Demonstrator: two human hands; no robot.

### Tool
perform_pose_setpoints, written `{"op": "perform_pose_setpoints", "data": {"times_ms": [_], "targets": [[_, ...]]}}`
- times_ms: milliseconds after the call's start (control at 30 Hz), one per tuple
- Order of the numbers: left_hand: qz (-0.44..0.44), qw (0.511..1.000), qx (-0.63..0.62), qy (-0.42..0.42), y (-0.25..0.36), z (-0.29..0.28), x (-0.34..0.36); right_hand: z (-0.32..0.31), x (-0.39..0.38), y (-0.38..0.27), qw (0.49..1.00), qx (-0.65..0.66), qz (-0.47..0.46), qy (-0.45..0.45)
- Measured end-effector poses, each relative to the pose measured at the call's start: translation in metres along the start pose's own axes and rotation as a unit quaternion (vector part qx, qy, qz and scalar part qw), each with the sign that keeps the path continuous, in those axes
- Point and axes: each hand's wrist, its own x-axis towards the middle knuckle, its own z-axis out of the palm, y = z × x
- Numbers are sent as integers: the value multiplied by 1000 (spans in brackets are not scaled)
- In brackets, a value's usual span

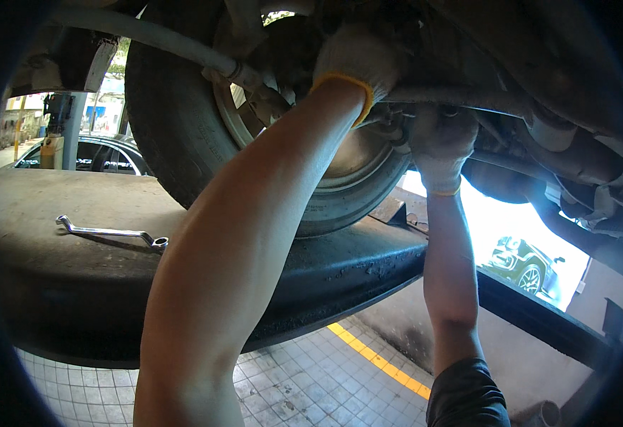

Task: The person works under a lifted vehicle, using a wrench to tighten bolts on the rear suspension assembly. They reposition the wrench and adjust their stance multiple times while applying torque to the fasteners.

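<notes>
Both my hands wear white knit gloves and reach up under a raised vehicle, behind a wheel. My left hand (pixel 361 60) is up in the dark beside the inner side of the wheel; its fingers are hidden. Lower and to its right, my right hand (pixel 441 142) is closed, knuckles up, just below a long metal bar (pixel 461 98). What its fingers grip is too dark to make out. The tyre (pixel 176 107) stands on a lift platform (pixel 41 199). A double-ended ring spanner (pixel 108 231) lies on the platform, left of my left forearm.
A grey rod (pixel 155 35) crosses at the upper left. Dark underbody parts (pixel 575 149) hang at the right. Below the platform's black edge (pixel 340 263) is a tiled floor (pixel 290 384) with a yellow line (pixel 379 359). Parked cars (pixel 87 153) show beyond.
</notes>
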Motion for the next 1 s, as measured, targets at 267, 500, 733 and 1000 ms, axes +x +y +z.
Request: {"op": "perform_pose_setpoints", "data": {"times_ms": [267, 500, 733, 1000], "targets": [[-31, 997, -65, -10, -1, 9, 6, 3, 14, 18, 998, -28, 32, 44], [-104, 988, -92, 71, -1, 3, -4, 7, 22, 26, 989, -145, -17, 29], [-45, 996, -75, 9, -7, -14, -5, -5, 11, 21, 993, -82, -51, 63], [-54, 997, -62, 12, -4, -10, -9, -15, 18, 17, 988, -123, -98, -13]]}}
